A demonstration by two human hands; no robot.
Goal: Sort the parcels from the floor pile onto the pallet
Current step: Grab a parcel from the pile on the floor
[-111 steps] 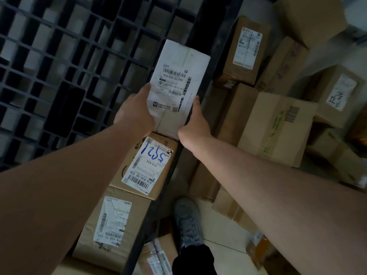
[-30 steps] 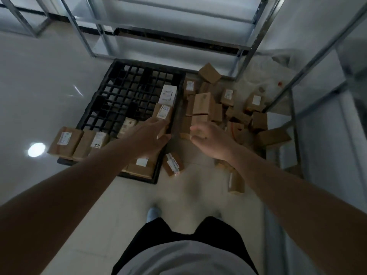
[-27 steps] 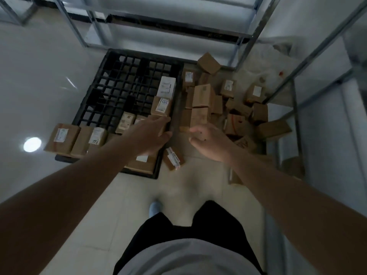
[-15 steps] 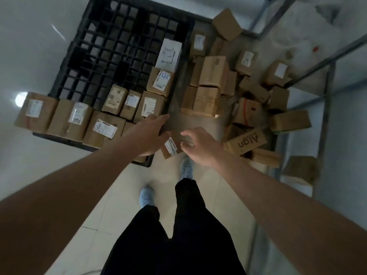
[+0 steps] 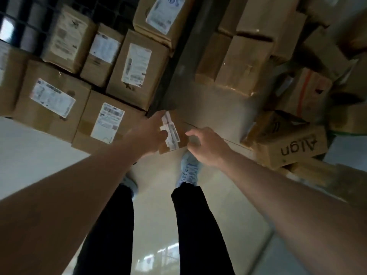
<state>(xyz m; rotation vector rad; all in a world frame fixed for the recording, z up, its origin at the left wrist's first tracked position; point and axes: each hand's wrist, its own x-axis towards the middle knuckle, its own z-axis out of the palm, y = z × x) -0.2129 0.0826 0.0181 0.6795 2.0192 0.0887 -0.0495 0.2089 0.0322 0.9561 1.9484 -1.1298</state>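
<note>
Small labelled parcel (image 5: 174,133): brown carton on the floor just ahead of the light-blue shoes (image 5: 189,171), left hand (image 5: 149,135) with fingers curled round its left side, right hand (image 5: 206,145) at its right edge with fingers curled but contact hidden; judged light, stiff-walled, best held by opposite sides clear of the loose white label. Beyond: labelled cartons (image 5: 137,70) packed touching on the black pallet (image 5: 17,18) to the left; floor pile to the right, with the "Algn" box (image 5: 292,147) near the right arm's path.
</note>
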